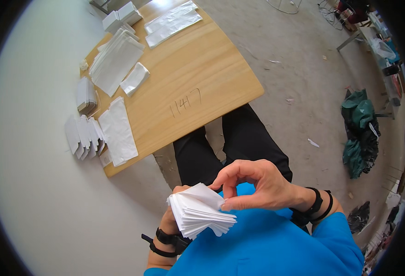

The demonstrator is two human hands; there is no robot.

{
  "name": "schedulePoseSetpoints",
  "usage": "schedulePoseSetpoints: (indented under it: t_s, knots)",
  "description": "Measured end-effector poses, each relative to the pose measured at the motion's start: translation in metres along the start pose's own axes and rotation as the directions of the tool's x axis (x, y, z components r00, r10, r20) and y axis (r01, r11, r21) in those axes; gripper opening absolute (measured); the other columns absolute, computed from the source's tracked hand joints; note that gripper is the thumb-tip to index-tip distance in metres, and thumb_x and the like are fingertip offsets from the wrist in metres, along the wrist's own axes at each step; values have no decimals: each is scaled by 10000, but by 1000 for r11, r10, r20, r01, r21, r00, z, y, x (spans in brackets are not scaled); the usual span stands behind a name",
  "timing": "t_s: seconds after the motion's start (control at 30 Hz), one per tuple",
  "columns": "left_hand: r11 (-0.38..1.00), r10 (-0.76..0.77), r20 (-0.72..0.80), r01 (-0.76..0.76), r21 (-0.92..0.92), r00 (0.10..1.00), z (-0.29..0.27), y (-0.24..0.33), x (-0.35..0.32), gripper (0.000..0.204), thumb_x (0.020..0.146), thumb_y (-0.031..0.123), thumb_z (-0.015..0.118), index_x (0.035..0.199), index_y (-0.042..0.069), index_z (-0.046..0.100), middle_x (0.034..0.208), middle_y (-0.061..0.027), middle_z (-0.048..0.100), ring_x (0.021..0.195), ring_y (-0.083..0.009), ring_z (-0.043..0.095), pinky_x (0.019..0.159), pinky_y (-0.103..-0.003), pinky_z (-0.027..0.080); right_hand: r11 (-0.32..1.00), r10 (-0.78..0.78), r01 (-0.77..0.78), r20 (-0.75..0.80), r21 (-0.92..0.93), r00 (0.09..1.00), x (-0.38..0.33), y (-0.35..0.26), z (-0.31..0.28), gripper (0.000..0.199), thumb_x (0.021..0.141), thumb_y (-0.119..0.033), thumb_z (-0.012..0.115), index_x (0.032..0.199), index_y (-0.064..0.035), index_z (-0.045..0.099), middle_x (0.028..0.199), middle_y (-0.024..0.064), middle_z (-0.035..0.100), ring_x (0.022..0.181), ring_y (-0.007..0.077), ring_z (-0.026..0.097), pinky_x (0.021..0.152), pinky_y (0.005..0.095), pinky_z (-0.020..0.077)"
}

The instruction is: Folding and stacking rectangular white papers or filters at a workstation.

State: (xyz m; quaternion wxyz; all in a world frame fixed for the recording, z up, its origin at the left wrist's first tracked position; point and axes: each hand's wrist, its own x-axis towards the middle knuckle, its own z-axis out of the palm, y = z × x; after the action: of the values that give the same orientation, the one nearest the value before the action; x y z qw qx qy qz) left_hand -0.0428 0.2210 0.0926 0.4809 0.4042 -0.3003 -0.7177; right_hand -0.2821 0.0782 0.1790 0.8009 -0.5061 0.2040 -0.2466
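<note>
In front of my blue shirt, a thick stack of white paper pieces (200,214) fans out at its lower edge. My left hand (178,189) is closed round its far left side, with most of the fingers hidden behind the paper. At the upper right corner of the stack, my right hand (262,184) bends its thumb and index finger onto the top piece, which is lifted and curved. Whether these pieces are leaflets or flat folded packs cannot be made out.
A wooden table (221,60) stands ahead. Along its left side lie clear plastic bags (118,131), a bag pile (117,60) and folded white cartons (83,135). More bags (172,23) lie at the far end. Dark green plastic sacks (361,133) lie on the floor at right.
</note>
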Motion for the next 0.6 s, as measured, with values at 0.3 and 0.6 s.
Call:
schedulePoseSetpoints:
  t_s: [0.3, 0.6]
  knots:
    - [825, 208, 182, -272, 495, 961, 47, 74, 30, 257, 830, 217, 679, 1012, 40, 722, 1023, -126, 711, 963, -269, 684, 1009, -478, 427, 941, -155, 106, -128, -322, 980, -13, 10, -13, 92, 792, -18, 668, 876, 4, 699, 917, 118, 684, 824, 174, 662, 719, 278, 527]
    - [473, 333, 326, -456, 754, 885, 57, 81, 24, 285, 820, 207, 681, 1085, 102, 694, 1044, -62, 708, 1005, -204, 671, 1037, -459, 410, 835, -375, 343, 10, -430, 927, -24, 22, -24, 223, 678, 35, 742, 880, -57, 726, 928, 103, 676, 829, 191, 634, 679, 267, 508]
